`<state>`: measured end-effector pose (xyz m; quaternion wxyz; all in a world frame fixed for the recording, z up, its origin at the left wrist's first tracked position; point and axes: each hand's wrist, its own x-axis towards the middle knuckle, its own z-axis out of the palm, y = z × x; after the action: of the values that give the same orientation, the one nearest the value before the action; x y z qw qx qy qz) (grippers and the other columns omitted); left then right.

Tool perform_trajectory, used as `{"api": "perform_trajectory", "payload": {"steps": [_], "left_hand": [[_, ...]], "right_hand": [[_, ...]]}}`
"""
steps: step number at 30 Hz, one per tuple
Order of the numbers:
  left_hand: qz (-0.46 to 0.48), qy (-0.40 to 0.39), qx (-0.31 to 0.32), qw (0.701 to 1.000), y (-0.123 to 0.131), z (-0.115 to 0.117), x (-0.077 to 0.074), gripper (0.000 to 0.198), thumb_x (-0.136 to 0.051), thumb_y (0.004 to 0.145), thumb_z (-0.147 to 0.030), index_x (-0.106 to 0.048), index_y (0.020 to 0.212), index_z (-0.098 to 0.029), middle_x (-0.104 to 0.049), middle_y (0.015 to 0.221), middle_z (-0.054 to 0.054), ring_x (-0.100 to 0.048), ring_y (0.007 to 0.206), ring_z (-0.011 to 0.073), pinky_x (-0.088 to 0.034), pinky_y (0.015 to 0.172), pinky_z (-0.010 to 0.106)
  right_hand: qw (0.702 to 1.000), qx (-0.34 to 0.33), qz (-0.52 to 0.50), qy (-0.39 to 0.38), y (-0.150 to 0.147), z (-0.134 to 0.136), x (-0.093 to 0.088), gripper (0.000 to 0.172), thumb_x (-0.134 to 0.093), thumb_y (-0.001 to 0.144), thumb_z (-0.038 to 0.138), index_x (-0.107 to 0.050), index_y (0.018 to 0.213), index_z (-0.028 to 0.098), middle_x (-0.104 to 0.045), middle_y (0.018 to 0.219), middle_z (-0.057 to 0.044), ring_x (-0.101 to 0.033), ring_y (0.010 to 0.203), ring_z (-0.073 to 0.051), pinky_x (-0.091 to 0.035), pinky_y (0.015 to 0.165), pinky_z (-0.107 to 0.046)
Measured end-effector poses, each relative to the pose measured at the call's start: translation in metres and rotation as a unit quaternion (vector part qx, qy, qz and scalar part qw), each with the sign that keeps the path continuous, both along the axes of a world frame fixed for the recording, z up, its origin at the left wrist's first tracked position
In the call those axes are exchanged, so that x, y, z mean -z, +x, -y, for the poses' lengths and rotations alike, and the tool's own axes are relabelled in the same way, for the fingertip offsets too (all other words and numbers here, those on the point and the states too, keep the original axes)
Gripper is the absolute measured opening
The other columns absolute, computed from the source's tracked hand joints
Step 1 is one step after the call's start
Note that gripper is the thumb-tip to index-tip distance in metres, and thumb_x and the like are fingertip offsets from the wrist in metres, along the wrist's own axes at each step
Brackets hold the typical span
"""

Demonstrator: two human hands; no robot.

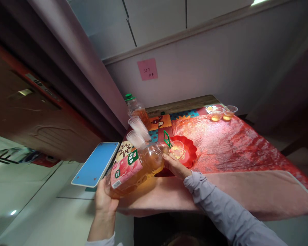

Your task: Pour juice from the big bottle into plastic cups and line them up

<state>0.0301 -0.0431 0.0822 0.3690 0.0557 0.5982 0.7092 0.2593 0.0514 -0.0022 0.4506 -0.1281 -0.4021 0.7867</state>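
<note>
My left hand (104, 198) grips the base of a large plastic bottle (136, 165) of amber liquid with a pink label, tipped on its side. Its neck and green handle (166, 138) point into a clear plastic cup (178, 147). That cup stands in a red scalloped plate (191, 150). My right hand (174, 165) is closed under the bottle's shoulder, right beside the cup. Two empty clear cups (138, 131) lie stacked just behind the bottle.
A second bottle with a green cap (136, 107) stands at the table's far left. Two cups of amber liquid (223, 113) sit at the far edge. A red shiny cloth (233, 143) covers the table. A blue tablet-like slab (96, 164) sticks out left.
</note>
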Motion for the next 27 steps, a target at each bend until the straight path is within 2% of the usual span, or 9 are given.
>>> {"api": "perform_trajectory", "payload": {"steps": [5,9,16,22,27], "left_hand": [[0.000,0.005,-0.007,1.000,-0.007,0.000,0.007,0.034,-0.055,0.092,-0.024,-0.085,0.105,-0.014,-0.086,0.099,0.012,-0.077,0.121,0.0361,-0.065,0.102,0.051],[-0.011,0.009,0.006,1.000,-0.011,0.000,0.011,0.036,-0.056,0.093,-0.025,-0.085,0.111,-0.015,-0.087,0.100,0.011,-0.077,0.123,0.0357,-0.065,0.102,0.051],[-0.016,0.000,0.011,1.000,-0.005,-0.003,0.001,0.036,-0.053,0.094,-0.022,-0.085,0.110,-0.015,-0.087,0.101,0.010,-0.079,0.119,0.0343,-0.065,0.101,0.050],[-0.018,-0.008,0.003,1.000,-0.005,-0.004,0.000,0.039,-0.051,0.095,-0.022,-0.085,0.114,-0.016,-0.087,0.098,0.009,-0.078,0.120,0.0340,-0.064,0.104,0.051],[-0.016,-0.012,0.025,1.000,-0.007,-0.003,-0.001,0.036,-0.052,0.094,-0.023,-0.085,0.109,-0.017,-0.087,0.103,0.010,-0.076,0.125,0.0356,-0.064,0.105,0.053]], "right_hand": [[1.000,-0.006,-0.004,0.000,0.000,-0.002,0.006,0.068,-0.081,0.088,0.075,-0.073,0.138,0.029,-0.078,0.141,-0.008,-0.070,0.138,-0.034,-0.053,0.123,-0.054],[1.000,0.009,0.011,-0.001,-0.001,-0.003,0.011,0.065,-0.079,0.091,0.072,-0.072,0.142,0.033,-0.076,0.145,-0.008,-0.069,0.140,-0.037,-0.063,0.111,-0.052],[1.000,0.012,-0.008,-0.002,-0.002,-0.005,0.013,0.067,-0.078,0.092,0.070,-0.068,0.146,0.032,-0.072,0.151,-0.007,-0.067,0.142,-0.035,-0.063,0.112,-0.053],[1.000,0.021,0.007,-0.016,-0.003,-0.008,0.016,0.074,-0.082,0.087,0.071,-0.068,0.148,0.031,-0.071,0.154,-0.009,-0.062,0.148,-0.040,-0.066,0.108,-0.055],[1.000,0.012,0.017,-0.014,0.000,-0.006,0.011,0.070,-0.078,0.089,0.075,-0.070,0.145,0.034,-0.074,0.150,-0.007,-0.066,0.144,-0.039,-0.065,0.109,-0.053]]}}
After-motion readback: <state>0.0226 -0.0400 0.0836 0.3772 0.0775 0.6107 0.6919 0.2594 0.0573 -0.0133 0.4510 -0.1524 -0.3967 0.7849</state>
